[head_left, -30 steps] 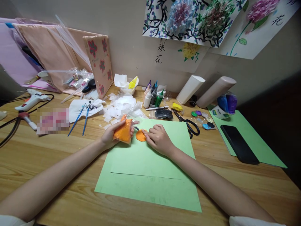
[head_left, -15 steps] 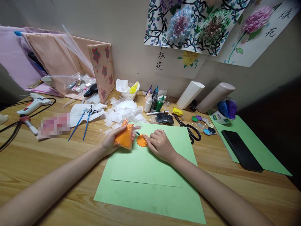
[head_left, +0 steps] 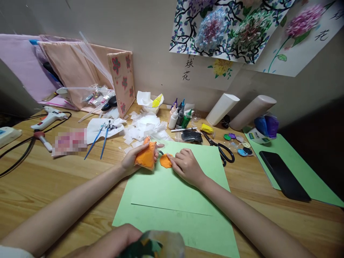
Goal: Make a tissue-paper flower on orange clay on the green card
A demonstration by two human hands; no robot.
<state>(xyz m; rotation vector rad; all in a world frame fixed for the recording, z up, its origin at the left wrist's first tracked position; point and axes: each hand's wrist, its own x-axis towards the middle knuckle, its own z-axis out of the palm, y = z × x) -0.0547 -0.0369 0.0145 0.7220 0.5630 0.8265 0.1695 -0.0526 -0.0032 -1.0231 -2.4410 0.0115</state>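
My left hand (head_left: pixel 133 157) is closed around a clear bag of orange modelling clay (head_left: pixel 146 157), held over the upper left edge of the green paper (head_left: pixel 172 193). My right hand (head_left: pixel 188 166) has its fingers curled, with thumb and fingertips on the right edge of a flattened round of orange clay (head_left: pixel 165 161). That round is on the green paper, with a small dark curved stem (head_left: pixel 161 152) at its top. At the bottom, another person's hand (head_left: pixel 129 233) holds a blurred, partly clear item with dark green in it (head_left: pixel 161 245).
White paper scraps (head_left: pixel 146 125) lie behind my left hand. Paint bottles (head_left: pixel 180 116), black scissors (head_left: pixel 220 147) and a bag of black clay (head_left: pixel 191 136) are farther back. A black phone (head_left: pixel 284 175) sits at right; a glue gun (head_left: pixel 49 117) and paintbrushes (head_left: pixel 105 139) at left.
Another person's hand has come in from the bottom with a blurred green item. The whole view has shifted slightly; my two hands keep nearly the same pose on the clay.
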